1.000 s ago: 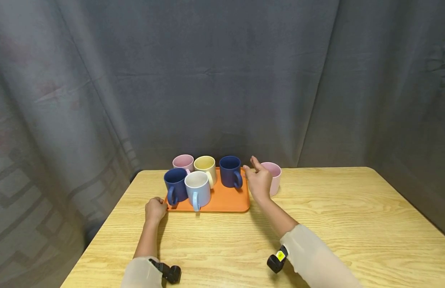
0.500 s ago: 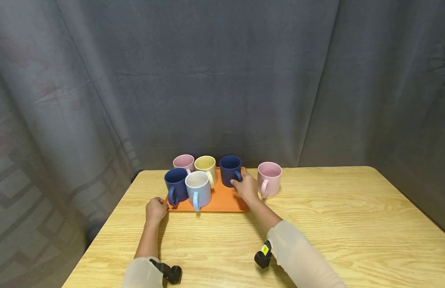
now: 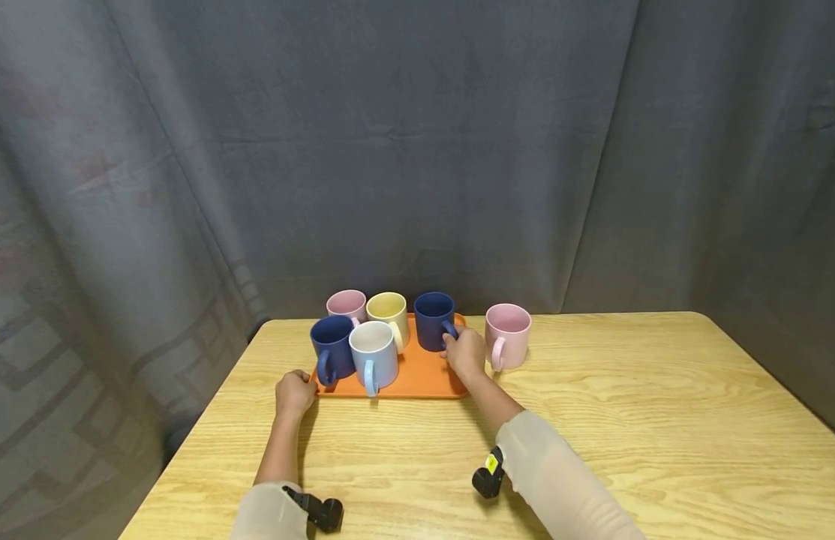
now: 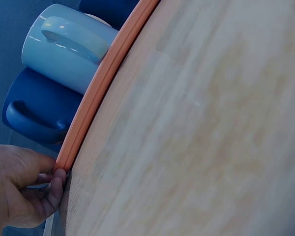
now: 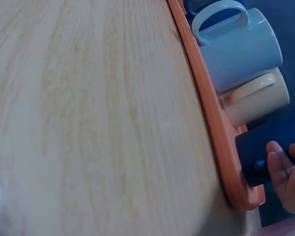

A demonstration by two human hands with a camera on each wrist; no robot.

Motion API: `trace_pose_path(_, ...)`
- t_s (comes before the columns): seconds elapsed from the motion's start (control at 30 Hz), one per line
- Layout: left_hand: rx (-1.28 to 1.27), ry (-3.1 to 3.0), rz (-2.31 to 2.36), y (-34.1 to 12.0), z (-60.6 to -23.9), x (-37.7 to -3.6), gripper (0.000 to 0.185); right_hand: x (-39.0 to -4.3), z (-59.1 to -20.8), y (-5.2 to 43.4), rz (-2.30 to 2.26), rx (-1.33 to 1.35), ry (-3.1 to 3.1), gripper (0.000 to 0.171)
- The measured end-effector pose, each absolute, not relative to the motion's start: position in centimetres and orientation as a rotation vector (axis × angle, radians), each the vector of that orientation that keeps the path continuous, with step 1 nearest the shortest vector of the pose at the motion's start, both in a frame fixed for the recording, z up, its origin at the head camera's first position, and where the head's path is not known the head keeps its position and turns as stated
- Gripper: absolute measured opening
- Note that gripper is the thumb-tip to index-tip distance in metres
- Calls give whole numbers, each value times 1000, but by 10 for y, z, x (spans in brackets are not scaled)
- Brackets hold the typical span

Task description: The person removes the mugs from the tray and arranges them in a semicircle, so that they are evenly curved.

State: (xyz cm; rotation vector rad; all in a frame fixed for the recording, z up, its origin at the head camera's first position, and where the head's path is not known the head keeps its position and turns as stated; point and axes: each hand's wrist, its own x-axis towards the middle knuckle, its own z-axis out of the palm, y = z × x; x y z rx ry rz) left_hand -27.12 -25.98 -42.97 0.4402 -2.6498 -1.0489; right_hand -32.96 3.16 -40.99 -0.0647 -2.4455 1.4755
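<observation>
1. Left hand (image 3: 294, 392): the fingers are clamped on the rim of the orange tray (image 3: 427, 376) at its near left corner, as the left wrist view confirms. We judge that this grip steadies the tray while the other hand works at the far end of it.
2. Right hand (image 3: 467, 352): the fingers are closed about the handle of the right navy mug (image 3: 431, 322). How firmly, we cannot tell. The mug stands upright on the tray's right part; the handle points toward this hand, which probably makes it the natural hold.
3. Left group on the tray: left navy mug (image 3: 332, 354) and pale blue mug (image 3: 378, 364) in front, yellow mug (image 3: 389, 314) and left pink mug (image 3: 346, 304) behind. The base of the left pink mug is hidden from us. Handles face the person or turn rightward, presumably for easy reach.
4. Between this group and the right navy mug we note a strip of bare tray, which likely gives the right hand some room.
5. Right pink mug (image 3: 510, 337): upright on the bench (image 3: 593, 412), off the tray, just beside the right hand and untouched as far as we see.
</observation>
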Motion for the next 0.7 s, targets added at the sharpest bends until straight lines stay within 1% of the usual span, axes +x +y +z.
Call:
trace_pose_path(0.37, 441, -2649, -1056, -261, -431, -270, 13, -321, -425, 27, 1347, 20, -2327, 24)
trace_pose_path(0.7, 422, -2636, -1036, -260, -430, -271, 13, -312, -430, 32, 1418, 34, -2214, 24)
